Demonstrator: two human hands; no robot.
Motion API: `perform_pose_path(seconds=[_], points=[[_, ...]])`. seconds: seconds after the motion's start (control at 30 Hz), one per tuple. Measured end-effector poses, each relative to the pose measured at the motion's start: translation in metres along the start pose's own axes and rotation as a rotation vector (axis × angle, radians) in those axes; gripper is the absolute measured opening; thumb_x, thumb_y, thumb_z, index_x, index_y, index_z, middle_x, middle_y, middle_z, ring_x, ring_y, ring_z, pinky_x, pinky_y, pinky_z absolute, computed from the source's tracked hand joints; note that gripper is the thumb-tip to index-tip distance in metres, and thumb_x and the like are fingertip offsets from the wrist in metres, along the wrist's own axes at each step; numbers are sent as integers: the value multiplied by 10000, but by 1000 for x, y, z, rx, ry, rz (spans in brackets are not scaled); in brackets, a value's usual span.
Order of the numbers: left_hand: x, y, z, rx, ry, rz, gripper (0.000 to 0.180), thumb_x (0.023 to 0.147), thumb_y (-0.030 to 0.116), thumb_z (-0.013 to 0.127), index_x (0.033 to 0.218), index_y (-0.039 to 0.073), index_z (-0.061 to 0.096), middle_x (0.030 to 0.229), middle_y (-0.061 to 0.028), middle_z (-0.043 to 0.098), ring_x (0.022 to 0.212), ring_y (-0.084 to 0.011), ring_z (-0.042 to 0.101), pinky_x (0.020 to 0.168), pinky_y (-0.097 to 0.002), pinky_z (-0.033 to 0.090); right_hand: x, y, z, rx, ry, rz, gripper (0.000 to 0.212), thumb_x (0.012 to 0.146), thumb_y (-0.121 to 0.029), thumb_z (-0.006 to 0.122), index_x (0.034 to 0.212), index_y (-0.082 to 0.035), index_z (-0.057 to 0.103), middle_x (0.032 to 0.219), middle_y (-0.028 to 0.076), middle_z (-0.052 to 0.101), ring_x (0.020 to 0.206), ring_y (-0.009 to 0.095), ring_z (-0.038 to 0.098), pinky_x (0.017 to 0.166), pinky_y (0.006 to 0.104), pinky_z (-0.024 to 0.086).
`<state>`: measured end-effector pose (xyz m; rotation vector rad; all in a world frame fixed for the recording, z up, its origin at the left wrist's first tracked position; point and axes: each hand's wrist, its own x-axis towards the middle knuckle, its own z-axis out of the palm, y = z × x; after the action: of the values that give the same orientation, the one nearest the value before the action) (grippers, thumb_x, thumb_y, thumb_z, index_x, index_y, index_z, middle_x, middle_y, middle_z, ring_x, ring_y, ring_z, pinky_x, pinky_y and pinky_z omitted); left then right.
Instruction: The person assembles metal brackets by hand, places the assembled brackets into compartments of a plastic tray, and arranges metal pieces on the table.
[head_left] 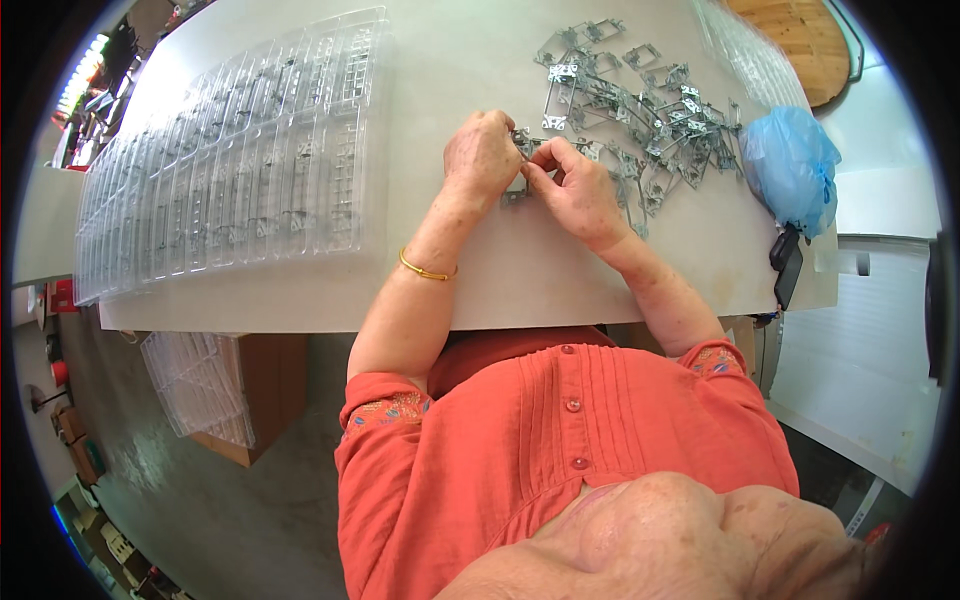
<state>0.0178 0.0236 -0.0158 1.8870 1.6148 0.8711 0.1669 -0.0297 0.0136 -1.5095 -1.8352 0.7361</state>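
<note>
Close together over the middle of the white table, both my hands pinch a small metal bracket assembly (517, 190), partly hidden by my fingers. My left hand (482, 158) has its fingers closed at the upper left of the part. On the other side, my right hand (578, 190) pinches it between thumb and forefinger. Just beyond and to the right lies a loose pile of similar metal bracket frames (655, 120), tangled together. At the left stands a clear plastic tray (372, 120) with rows of compartments, many holding metal parts.
A blue plastic bag (792, 170) sits at the table's right edge, beside a dark phone-like object (789, 280). Another clear tray (745, 50) lies at the far right, near a round wooden top (800, 40). Below the table's left edge, clear trays (200, 390) lean on a cardboard box (272, 385).
</note>
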Motion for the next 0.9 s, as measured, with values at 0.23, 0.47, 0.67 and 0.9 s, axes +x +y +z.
perform_pose_path(seconds=[0.23, 0.47, 0.67, 0.9], points=[[2, -1, 2, -172, 91, -63, 280, 1003, 127, 466, 1121, -7, 682, 981, -192, 702, 896, -307, 680, 828, -425, 525, 7, 3, 5, 474, -61, 193, 132, 945, -119, 680, 927, -23, 591, 812, 35, 691, 644, 71, 615, 566, 241, 496], [4, 10, -12, -735, 90, -216, 310, 1056, 210, 486, 1193, -15, 650, 919, -68, 667, 775, -141, 597, 734, -308, 519, 14, -10, -25, 730, -58, 160, 140, 961, -121, 680, 969, -63, 553, 824, 16, 671, 660, 38, 576, 560, 194, 462], [3, 11, -13, -1296, -317, -188, 377, 1062, 286, 501, 1206, -31, 647, 1069, -93, 675, 940, -167, 635, 793, -330, 532, 19, 3, -33, 869, -46, 105, 148, 976, -149, 683, 986, -66, 561, 841, 23, 676, 656, 45, 570, 575, 206, 462], [1, 12, -13, -1383, -317, -114, 383, 1063, 282, 495, 1225, -34, 640, 1125, -145, 691, 1064, -211, 644, 929, -368, 514, 21, 11, -27, 841, -93, 107, 130, 990, -150, 664, 989, -55, 575, 836, 12, 665, 663, 53, 580, 579, 208, 461]])
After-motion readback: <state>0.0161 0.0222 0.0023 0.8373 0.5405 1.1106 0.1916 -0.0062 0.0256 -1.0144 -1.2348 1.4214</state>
